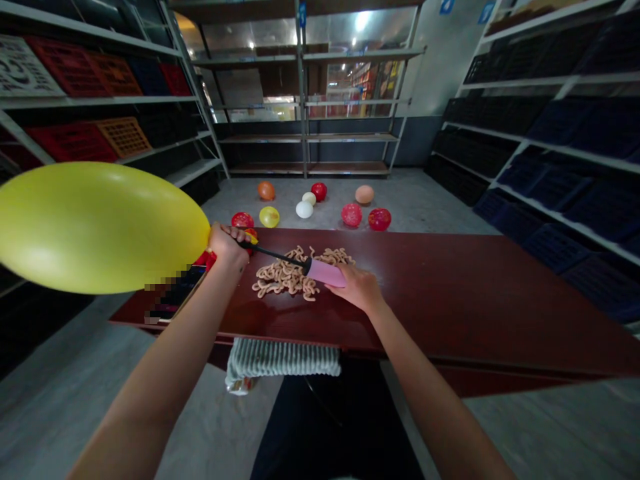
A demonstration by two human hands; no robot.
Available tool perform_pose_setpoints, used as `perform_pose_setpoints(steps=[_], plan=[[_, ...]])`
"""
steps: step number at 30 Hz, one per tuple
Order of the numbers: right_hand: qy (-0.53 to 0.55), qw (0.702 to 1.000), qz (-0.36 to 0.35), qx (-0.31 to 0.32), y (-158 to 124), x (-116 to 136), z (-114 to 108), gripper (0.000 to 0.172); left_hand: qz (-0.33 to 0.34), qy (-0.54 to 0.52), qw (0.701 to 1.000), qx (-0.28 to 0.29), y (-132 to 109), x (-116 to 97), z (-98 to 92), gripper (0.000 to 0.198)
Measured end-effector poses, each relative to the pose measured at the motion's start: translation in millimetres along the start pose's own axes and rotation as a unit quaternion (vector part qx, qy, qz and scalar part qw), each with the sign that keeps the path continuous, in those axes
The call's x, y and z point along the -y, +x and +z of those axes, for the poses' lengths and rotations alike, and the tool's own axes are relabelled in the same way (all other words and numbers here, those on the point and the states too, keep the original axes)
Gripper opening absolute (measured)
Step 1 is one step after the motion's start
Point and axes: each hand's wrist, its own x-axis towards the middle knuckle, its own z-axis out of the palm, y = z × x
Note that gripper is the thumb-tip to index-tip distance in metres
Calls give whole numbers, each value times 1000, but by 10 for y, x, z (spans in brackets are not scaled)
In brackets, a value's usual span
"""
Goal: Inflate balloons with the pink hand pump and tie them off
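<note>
A large inflated yellow balloon (105, 227) fills the left side, its neck at my left hand (229, 245). My left fingers are closed around the balloon's neck and the far end of a balloon pump; their grip hides the join. The pump's thin black rod (273, 253) runs rightward into its pink barrel (326, 272). My right hand (357, 288) is wrapped round the barrel's near end. Beneath the pump, a pile of tan, curled, worm-like pieces (287, 277) lies on the dark red table (440, 293).
Several round balloons (304, 209) lie on the floor beyond the table. A partly blurred box (180, 293) sits at the table's left end, under my left forearm. Grey ribbed cloth (283, 359) hangs below the front edge. Shelves with crates (585, 127) line both sides.
</note>
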Motion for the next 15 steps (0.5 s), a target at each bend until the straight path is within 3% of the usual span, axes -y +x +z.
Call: perform_pose_setpoints(steps=[9, 12, 15], plan=[[-4, 996, 75, -37, 0, -94, 18, 42, 50, 19, 996, 76, -268, 95, 694, 41], [-1, 994, 96, -53, 7, -116, 14, 40, 43, 33, 992, 118, -350, 290, 879, 41], [4, 991, 118, -60, 22, -125, 16, 40, 12, 37, 986, 160, -441, 614, 1001, 41]])
